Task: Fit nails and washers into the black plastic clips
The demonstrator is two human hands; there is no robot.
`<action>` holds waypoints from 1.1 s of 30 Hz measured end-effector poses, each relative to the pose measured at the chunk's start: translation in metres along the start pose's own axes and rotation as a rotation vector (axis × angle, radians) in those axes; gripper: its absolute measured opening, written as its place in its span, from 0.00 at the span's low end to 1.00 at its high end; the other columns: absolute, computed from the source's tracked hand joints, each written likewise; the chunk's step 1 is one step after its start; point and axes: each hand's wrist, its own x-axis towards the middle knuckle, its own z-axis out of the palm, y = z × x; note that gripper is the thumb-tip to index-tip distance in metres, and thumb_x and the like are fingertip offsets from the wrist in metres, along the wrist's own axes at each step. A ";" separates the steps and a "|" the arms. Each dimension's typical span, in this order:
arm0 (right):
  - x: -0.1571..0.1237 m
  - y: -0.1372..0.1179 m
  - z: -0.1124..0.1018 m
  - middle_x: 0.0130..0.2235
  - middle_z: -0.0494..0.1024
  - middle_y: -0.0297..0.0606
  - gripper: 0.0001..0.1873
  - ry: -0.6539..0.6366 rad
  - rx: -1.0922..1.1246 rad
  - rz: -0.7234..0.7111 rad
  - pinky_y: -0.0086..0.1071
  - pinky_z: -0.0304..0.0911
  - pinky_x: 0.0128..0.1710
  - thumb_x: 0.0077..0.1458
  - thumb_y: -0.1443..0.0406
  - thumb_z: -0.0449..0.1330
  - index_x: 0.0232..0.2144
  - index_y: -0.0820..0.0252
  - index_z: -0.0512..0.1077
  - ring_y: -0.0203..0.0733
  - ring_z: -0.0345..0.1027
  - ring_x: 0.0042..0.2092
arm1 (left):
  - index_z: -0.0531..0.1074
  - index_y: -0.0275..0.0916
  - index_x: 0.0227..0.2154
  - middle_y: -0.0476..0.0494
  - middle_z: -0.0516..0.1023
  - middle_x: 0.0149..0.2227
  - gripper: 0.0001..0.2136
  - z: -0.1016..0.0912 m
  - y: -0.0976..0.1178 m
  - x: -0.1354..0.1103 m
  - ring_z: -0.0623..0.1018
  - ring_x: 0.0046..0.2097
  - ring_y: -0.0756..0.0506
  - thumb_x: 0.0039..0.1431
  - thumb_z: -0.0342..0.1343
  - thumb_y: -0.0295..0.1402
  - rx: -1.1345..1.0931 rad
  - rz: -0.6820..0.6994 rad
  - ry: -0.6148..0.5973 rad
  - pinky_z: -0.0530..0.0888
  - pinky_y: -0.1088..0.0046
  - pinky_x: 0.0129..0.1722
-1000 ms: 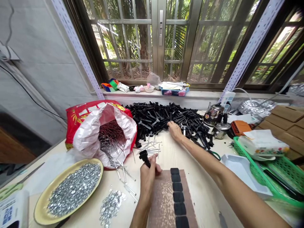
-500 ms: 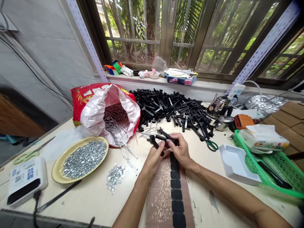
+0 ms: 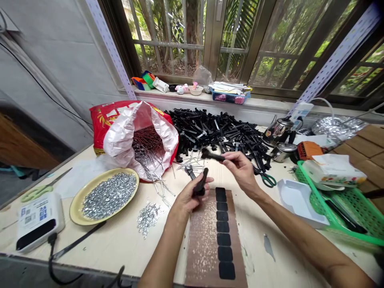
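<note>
My left hand (image 3: 190,196) is closed around black plastic pieces (image 3: 200,182), one standing up past the fingers and another poking out with a metallic-looking end; I cannot tell how many it holds. Higher and to the right, my right hand (image 3: 243,172) pinches the end of a long black plastic piece (image 3: 214,156), which points left toward the heap. Under the hands lies a brown board (image 3: 202,248) with a column of black rounded-square pads (image 3: 224,240) along its right side. Behind them spreads a large heap of black plastic pieces (image 3: 216,128).
A red-and-white sack (image 3: 120,132) of long metal pins lies open at left. Near it are a yellow plate (image 3: 73,212) of washers and a small pile of washers (image 3: 148,218). Green-handled scissors (image 3: 268,180), a white tray (image 3: 300,204) and a green basket (image 3: 354,236) stand at right.
My hands have parted. The right has moved up and right with a black plastic piece, while the left stays low over the board with its pieces. The view has shifted slightly.
</note>
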 end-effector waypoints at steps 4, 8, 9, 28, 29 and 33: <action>-0.022 0.014 0.013 0.40 0.74 0.39 0.05 -0.238 -0.111 -0.140 0.39 0.67 0.47 0.59 0.63 0.56 0.38 0.56 0.69 0.40 0.70 0.45 | 0.62 0.36 0.17 0.56 0.50 0.17 0.17 -0.002 -0.001 -0.008 0.46 0.14 0.59 0.52 0.57 0.43 -0.103 -0.110 -0.264 0.43 0.84 0.09; -0.033 0.028 0.013 0.48 0.72 0.42 0.10 -0.329 -0.179 -0.276 0.37 0.67 0.46 0.58 0.68 0.56 0.42 0.54 0.65 0.41 0.67 0.50 | 0.54 0.39 0.15 0.57 0.46 0.17 0.22 -0.005 -0.004 -0.010 0.41 0.15 0.59 0.54 0.54 0.47 -0.085 -0.137 -0.255 0.40 0.84 0.08; -0.034 0.030 0.012 0.49 0.72 0.42 0.10 -0.354 -0.187 -0.299 0.37 0.67 0.45 0.58 0.69 0.56 0.43 0.54 0.64 0.41 0.67 0.51 | 0.54 0.39 0.15 0.57 0.46 0.16 0.23 -0.005 -0.005 -0.009 0.41 0.15 0.59 0.54 0.53 0.48 -0.077 -0.143 -0.255 0.39 0.84 0.08; -0.047 0.008 0.038 0.42 0.73 0.37 0.15 -0.199 -0.163 0.216 0.34 0.64 0.44 0.64 0.57 0.47 0.48 0.54 0.66 0.38 0.68 0.42 | 0.75 0.35 0.41 0.38 0.78 0.44 0.19 0.012 -0.020 0.011 0.77 0.46 0.41 0.45 0.66 0.37 0.102 0.398 0.220 0.73 0.66 0.44; -0.039 0.010 0.034 0.45 0.72 0.38 0.16 -0.282 -0.217 0.163 0.34 0.63 0.47 0.64 0.57 0.47 0.48 0.54 0.67 0.38 0.66 0.46 | 0.75 0.35 0.40 0.37 0.78 0.44 0.19 0.010 -0.018 0.013 0.77 0.45 0.41 0.45 0.66 0.38 0.070 0.398 0.239 0.74 0.68 0.43; 0.012 0.036 0.013 0.45 0.72 0.39 0.20 -0.377 -0.683 0.239 0.31 0.63 0.43 0.66 0.57 0.40 0.49 0.55 0.68 0.37 0.68 0.44 | 0.74 0.34 0.36 0.39 0.79 0.37 0.20 0.003 -0.014 0.018 0.79 0.37 0.44 0.40 0.69 0.37 0.030 0.384 0.349 0.75 0.69 0.37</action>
